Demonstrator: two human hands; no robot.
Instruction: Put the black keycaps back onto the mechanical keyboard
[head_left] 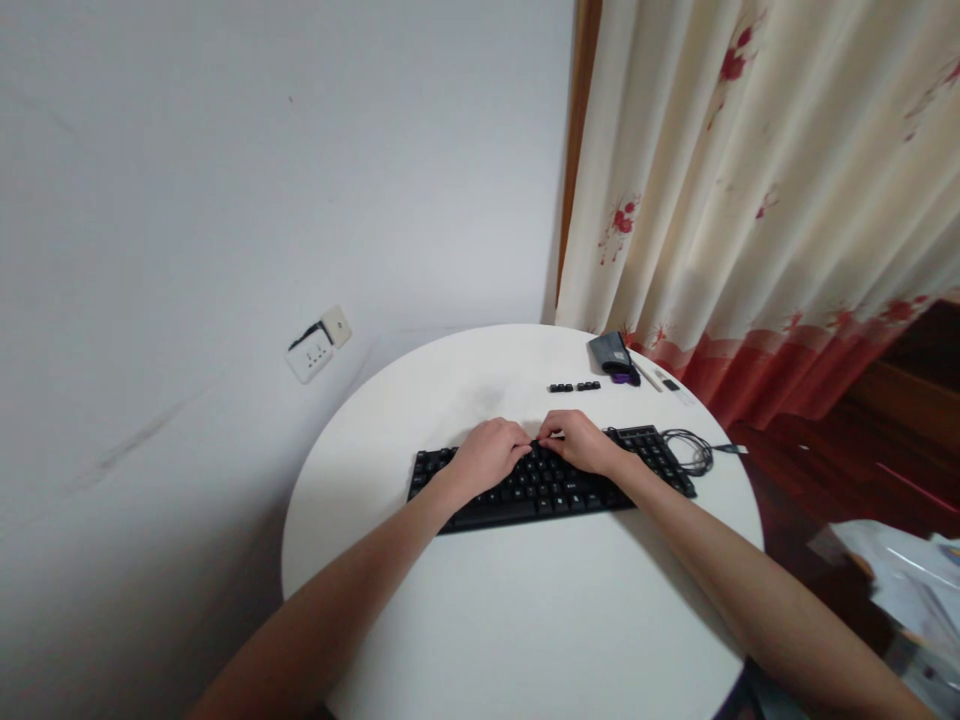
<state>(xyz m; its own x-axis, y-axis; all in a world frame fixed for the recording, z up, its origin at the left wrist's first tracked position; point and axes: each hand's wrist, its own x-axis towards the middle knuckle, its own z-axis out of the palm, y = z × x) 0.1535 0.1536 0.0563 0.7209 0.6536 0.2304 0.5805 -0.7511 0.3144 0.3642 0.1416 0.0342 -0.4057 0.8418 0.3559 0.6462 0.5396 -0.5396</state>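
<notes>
A black keyboard (551,490) lies on the white round table (525,610). Over its far edge, near the middle, my left hand (491,455) and my right hand (577,440) come together from either side. The fingertips of both are pinched at the upper key row, with a small dark bit between them, too small to make out. My hands cover part of the upper keys. Behind the keyboard lies a short row of loose black keycaps (574,387), apart from my hands.
A grey cloth pouch (611,352) with something purple under it lies at the back right. Beside it are a pale stick (647,375) and a small clear-and-black item (671,384). The coiled USB cable (697,455) reaches the table's right edge. A wall and curtain (712,200) stand behind.
</notes>
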